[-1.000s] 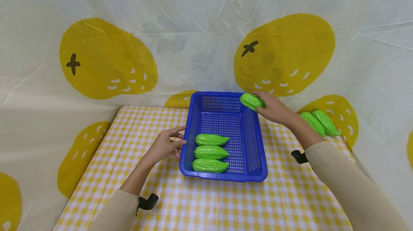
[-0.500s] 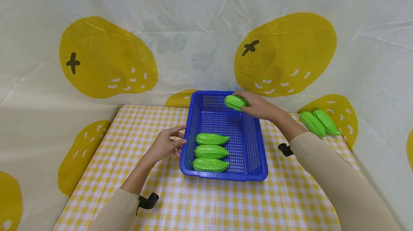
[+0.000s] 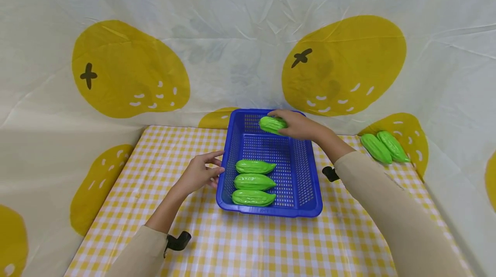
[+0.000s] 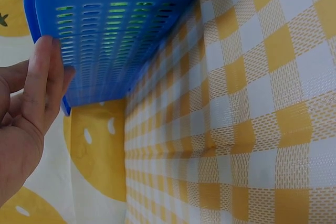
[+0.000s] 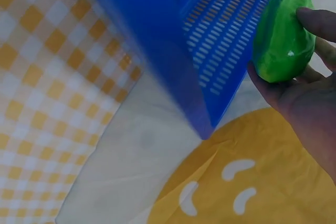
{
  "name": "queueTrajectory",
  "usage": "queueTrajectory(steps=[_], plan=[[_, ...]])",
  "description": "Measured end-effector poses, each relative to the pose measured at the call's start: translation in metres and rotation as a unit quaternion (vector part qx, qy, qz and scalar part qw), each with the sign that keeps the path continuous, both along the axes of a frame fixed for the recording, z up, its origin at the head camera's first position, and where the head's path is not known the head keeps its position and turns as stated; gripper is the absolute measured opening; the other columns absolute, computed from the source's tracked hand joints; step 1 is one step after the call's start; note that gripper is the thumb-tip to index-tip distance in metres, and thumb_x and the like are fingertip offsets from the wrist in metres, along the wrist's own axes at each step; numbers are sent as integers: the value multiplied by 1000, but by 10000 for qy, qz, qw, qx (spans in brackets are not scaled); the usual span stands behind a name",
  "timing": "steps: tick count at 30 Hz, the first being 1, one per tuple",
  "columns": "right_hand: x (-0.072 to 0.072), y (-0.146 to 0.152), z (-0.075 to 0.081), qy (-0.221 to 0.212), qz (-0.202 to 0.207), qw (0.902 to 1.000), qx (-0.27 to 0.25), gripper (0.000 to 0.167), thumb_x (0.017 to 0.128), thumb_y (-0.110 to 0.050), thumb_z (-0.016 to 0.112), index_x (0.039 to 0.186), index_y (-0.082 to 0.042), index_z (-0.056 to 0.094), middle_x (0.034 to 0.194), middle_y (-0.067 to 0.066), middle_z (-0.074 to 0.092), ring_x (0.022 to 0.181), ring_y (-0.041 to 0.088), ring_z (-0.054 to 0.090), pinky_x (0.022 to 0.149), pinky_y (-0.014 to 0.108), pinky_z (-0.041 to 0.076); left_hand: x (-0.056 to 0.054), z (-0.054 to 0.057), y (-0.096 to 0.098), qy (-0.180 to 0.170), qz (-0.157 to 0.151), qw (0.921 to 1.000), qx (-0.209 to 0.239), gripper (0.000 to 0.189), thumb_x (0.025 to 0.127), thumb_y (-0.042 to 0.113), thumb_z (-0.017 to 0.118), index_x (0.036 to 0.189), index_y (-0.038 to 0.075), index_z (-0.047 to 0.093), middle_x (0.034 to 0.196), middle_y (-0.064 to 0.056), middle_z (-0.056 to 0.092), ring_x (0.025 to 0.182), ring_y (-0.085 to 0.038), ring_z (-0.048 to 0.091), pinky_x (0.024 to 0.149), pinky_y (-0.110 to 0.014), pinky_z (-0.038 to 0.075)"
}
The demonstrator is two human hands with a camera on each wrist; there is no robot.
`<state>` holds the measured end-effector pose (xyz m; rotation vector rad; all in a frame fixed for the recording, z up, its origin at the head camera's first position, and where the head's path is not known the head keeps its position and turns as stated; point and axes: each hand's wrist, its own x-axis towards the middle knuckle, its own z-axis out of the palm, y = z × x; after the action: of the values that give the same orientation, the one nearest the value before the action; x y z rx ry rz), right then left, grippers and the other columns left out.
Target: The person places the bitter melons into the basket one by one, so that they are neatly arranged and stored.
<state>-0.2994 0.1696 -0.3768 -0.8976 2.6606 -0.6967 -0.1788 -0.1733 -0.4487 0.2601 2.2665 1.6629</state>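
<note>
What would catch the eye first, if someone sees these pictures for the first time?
Most likely the blue basket on the yellow-checked cloth, with three bright green gourds lying in a row in its near-left part. Next might come the right hand, holding a fourth gourd at the basket's far end. The large yellow fruit prints on the pale backdrop behind also stand out.

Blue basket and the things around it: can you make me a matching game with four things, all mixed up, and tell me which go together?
1. left hand
2. right hand
3. basket
4. tablecloth

A. yellow-and-white checks
B. grips a green vegetable
C. three more vegetables lie inside
D. by the basket's left side

Pairs: 1-D, 2-B, 3-C, 4-A
</note>
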Motion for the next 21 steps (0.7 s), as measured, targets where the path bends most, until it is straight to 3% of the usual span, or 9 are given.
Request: queueTrajectory(steps=[11,21], plan=[[-9,-19,2,-346,249,9983,409,59,102,-22,69,156,-14,48,155,12,52,137,34,53,113,53,51,0,0,0,5,-8,10000,54,58,99,2,68,154,5,49,119,-25,66,63,-18,71,66,-59,66],[-14,-40,-11,-595,436,9963,442,59,101,-16,69,155,-10,48,154,14,52,140,35,50,116,53,48,0,0,1,-13,12,10000,2,58,98,1,68,153,7,50,118,-24,66,64,-19,71,66,-58,67]])
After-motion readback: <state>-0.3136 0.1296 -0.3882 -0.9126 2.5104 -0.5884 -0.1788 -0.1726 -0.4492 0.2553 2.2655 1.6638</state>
